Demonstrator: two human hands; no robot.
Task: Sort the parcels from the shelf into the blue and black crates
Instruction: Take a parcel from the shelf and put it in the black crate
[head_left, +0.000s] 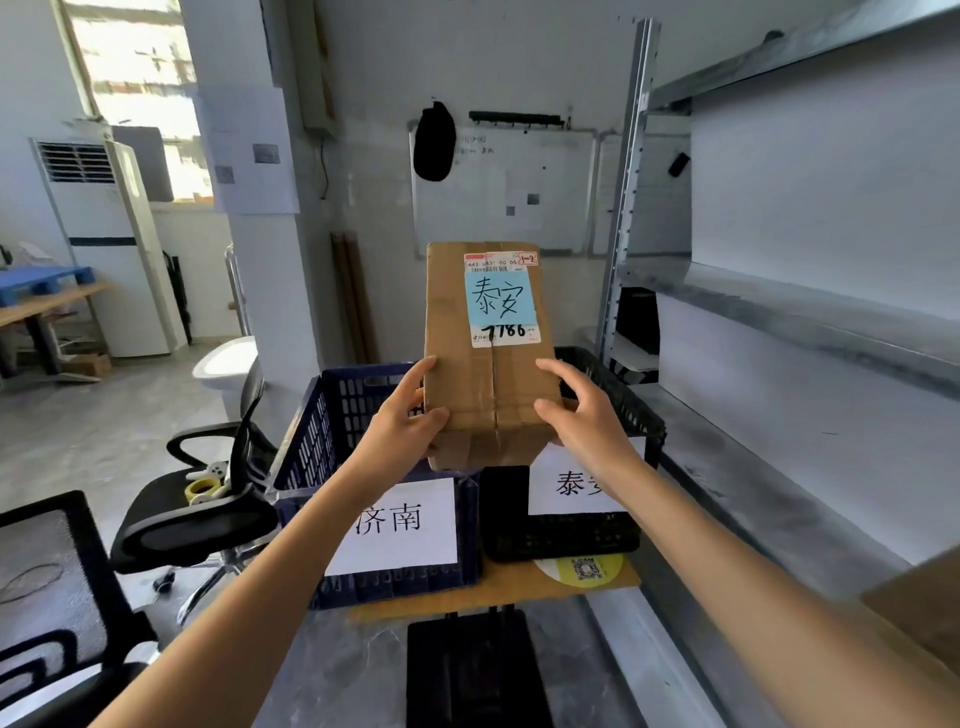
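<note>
The brown taped cardboard parcel (491, 364), bearing a blue handwritten note (501, 301), hangs above the blue plastic crate (311, 447) and black plastic crate (618, 389); left hand (402, 421) grips its left edge; right hand (587, 421) clasps its right corner.

A single wide-angle camera sits on the person's head, facing forward and tilted down along both forearms. It is close in: the left hand (402, 421) and right hand (589, 421) hold the parcel (483, 384) in mid-frame, its labelled face rising beyond the fingertips. Under the fingers lie the blue crate (332, 426) and black crate (563, 538). The shelf (779, 322) runs right of the right fingers, and the office chairs (197, 519) sit left of the left fingers.
</note>
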